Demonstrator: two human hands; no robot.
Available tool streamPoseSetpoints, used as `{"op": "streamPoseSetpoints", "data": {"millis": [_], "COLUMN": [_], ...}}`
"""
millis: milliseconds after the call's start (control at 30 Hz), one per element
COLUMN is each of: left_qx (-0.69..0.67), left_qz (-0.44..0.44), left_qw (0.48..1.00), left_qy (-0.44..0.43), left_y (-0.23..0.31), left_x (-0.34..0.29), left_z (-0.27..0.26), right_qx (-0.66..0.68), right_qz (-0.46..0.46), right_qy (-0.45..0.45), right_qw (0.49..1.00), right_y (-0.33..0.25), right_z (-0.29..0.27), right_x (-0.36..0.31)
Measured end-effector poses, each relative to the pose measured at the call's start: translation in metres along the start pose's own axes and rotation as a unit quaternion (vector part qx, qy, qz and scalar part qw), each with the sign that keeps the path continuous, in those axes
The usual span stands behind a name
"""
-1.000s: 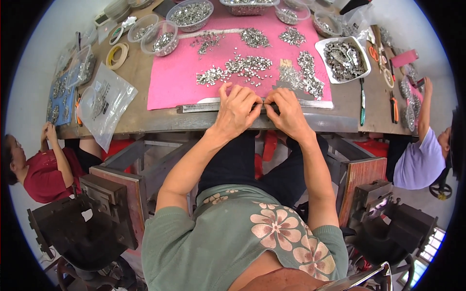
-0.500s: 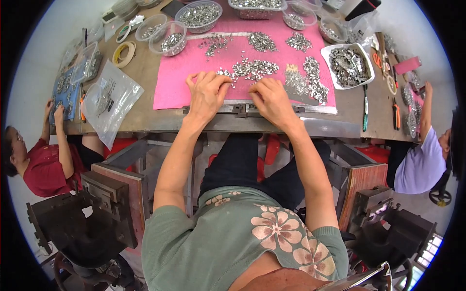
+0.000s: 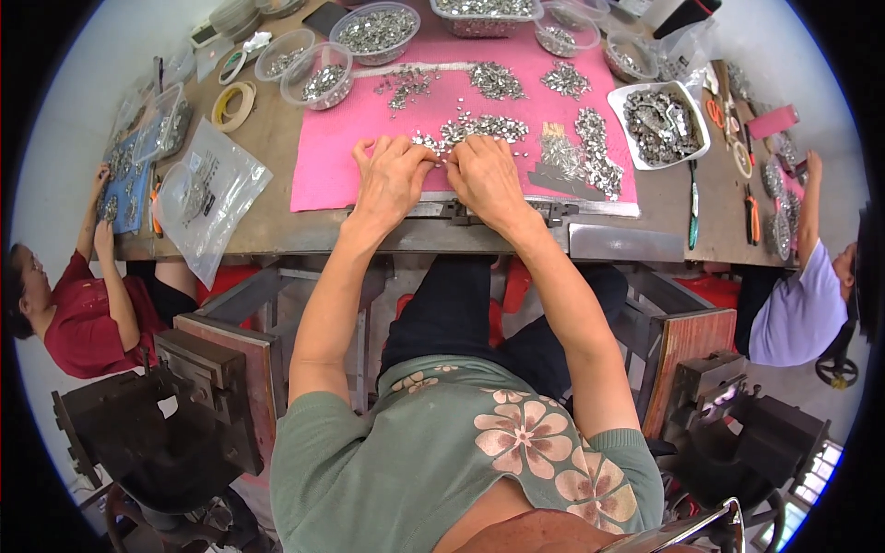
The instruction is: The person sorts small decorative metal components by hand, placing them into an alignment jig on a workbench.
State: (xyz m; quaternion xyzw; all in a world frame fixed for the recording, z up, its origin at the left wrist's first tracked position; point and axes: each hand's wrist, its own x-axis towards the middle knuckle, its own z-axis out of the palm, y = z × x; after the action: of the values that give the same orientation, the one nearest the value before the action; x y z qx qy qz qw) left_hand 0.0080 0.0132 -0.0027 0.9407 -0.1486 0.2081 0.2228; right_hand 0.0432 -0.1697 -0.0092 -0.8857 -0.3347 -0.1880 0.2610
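Note:
On the pink cloth [image 3: 323,166], my left hand [image 3: 392,175] is closed in a pinch, thumb against fingertips. My right hand [image 3: 487,177] faces it a short gap away, its fingers also drawn together and bent downward. Whatever sits between the fingertips is too small to make out. Just beyond both hands spreads a pile of small shiny metal pieces [image 3: 484,127], with a few loose ones by my fingertips. Below my wrists, a metal bar with a dark clamp-like block [image 3: 456,212] runs along the table edge, partly covered by my right wrist.
Thin pins [image 3: 560,155] and another metal pile [image 3: 597,152] lie to the right, beside a white tray of parts [image 3: 662,124]. Plastic bowls [image 3: 378,32] line the back. A plastic bag [image 3: 217,189] and tape roll [image 3: 234,106] are left. Co-workers sit on both sides.
My right hand has moved left, closer to my left hand, which stays nearly in place. At the left, the co-worker's hands have shifted over the blue mat.

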Motion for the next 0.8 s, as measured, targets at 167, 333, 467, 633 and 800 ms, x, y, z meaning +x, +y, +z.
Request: {"op": "streamPoseSetpoints", "data": {"millis": [167,333,467,633,800], "left_qx": [0.026,-0.004,-0.107,-0.073,-0.072], "left_qz": [0.01,-0.021,-0.015,-0.064,-0.097], "left_qw": [1.0,0.999,0.993,0.99,0.988], "left_qy": [0.002,-0.029,-0.057,-0.106,-0.094], "left_y": [0.001,-0.007,-0.031,-0.038,-0.031], "left_x": [0.003,0.004,0.008,0.002,0.004], "left_z": [0.009,0.007,0.015,-0.001,-0.003], "right_qx": [0.044,0.077,0.132,0.211,0.233], "right_qz": [0.022,-0.055,-0.014,0.013,0.028], "right_qy": [0.067,0.113,0.2,0.236,0.235], "right_qw": [0.997,0.989,0.971,0.948,0.943], "right_y": [-0.007,-0.039,-0.054,-0.067,-0.071], "right_z": [-0.023,-0.023,-0.002,0.016,0.023], "right_x": [-0.021,-0.057,-0.082,-0.096,-0.107]}}
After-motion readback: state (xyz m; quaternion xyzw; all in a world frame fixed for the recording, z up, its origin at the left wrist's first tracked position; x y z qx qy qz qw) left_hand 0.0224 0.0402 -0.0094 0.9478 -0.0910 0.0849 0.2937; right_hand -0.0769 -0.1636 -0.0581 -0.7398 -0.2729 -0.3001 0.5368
